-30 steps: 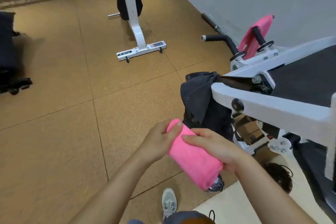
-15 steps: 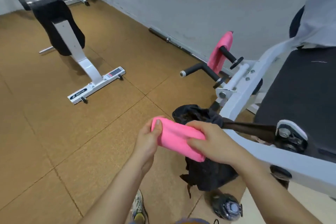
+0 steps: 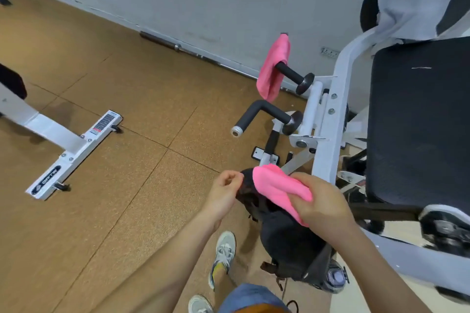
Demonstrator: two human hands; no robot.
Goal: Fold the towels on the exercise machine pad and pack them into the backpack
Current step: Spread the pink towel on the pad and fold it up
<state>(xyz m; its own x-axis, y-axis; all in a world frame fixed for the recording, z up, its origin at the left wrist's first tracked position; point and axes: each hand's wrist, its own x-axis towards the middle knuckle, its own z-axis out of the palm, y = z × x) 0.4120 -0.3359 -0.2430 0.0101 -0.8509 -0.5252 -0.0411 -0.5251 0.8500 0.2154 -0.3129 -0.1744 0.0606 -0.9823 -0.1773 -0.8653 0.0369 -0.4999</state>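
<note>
My right hand (image 3: 321, 204) grips a folded pink towel (image 3: 276, 187) and holds it over the top of the black backpack (image 3: 287, 239), which stands on the floor against the machine frame. My left hand (image 3: 225, 192) is off the towel, with its curled fingers pinching the backpack's dark upper edge. A second pink towel (image 3: 273, 68) hangs over a black handle of the machine. The black exercise machine pad (image 3: 417, 122) lies at the right, with a grey towel (image 3: 417, 0) draped at its far end.
The white machine frame (image 3: 328, 134) and its black handles (image 3: 264, 112) stand just beyond the backpack. A white bench base (image 3: 73, 155) lies on the cork floor at the left. A barbell (image 3: 193, 52) runs along the wall. My shoes (image 3: 222, 256) are beside the backpack.
My left hand has let go of the pink towel and moved to the backpack's top edge. My right hand has carried the towel down over the backpack. The view has turned right.
</note>
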